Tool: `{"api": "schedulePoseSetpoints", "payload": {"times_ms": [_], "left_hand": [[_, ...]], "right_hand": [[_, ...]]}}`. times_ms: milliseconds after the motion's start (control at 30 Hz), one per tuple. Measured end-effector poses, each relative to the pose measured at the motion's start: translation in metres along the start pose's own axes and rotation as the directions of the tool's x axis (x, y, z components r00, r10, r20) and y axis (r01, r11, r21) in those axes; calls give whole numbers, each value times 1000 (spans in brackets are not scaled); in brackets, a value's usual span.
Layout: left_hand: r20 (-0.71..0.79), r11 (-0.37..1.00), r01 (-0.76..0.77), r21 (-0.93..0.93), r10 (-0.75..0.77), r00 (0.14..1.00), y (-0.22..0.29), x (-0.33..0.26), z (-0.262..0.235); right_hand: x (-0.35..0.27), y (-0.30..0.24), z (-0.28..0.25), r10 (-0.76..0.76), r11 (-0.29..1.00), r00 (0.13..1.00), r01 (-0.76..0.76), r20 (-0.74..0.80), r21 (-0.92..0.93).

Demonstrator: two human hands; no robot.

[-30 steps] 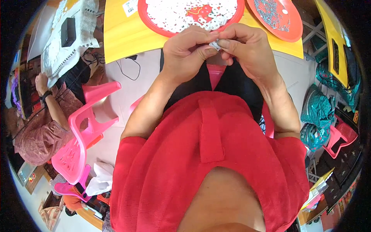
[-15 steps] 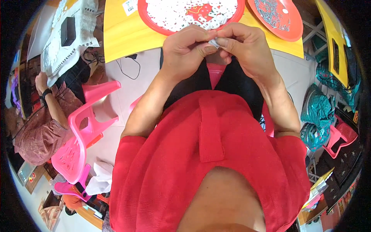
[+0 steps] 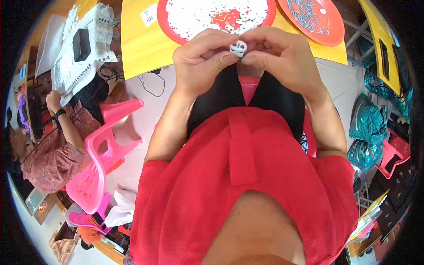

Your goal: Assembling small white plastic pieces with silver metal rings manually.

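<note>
A small white plastic piece with round holes (image 3: 238, 47) is pinched between the thumb and fingers of my left hand (image 3: 201, 59), above my lap at the table's near edge. My right hand (image 3: 282, 57) is close against it on the other side, thumb and fingers curled together; what they hold, if anything, is hidden. Just beyond my hands lies a round red tray (image 3: 163, 20) heaped with similar white pieces. To its right, a second red tray (image 3: 333, 35) carries many small grey metal parts, probably screws, and one white disc.
The yellow table (image 3: 141, 53) ends just short of my lap. On the left stands a pink plastic chair (image 3: 90, 185), beside another person's arm (image 3: 66, 128) and a white cloth-covered surface (image 3: 97, 57) bearing a black box (image 3: 81, 45). Teal bags (image 3: 369, 121) sit at the right.
My hands have parted slightly and turned, so the white piece's holes now show. Before, the fingertips of both hands met around it and mostly covered it. The view has shifted a little.
</note>
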State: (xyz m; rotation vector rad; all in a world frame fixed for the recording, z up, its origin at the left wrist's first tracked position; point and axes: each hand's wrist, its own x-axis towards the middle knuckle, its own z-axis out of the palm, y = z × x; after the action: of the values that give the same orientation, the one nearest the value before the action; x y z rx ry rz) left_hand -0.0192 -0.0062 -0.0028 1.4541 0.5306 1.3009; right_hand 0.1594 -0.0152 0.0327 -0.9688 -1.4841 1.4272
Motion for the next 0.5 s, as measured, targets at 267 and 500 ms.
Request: {"api": "schedulePoseSetpoints", "payload": {"times_ms": [267, 500], "left_hand": [[-16, 985, 72, -154, -76, 997, 1, -4, 4], [-33, 985, 81, -150, -87, 996, 1, -7, 5]], "right_hand": [[-3, -11, -4, -476, 579, 848, 503, 235, -642], [-1, -16, -5, -511, 530, 808, 564, 293, -633]]}}
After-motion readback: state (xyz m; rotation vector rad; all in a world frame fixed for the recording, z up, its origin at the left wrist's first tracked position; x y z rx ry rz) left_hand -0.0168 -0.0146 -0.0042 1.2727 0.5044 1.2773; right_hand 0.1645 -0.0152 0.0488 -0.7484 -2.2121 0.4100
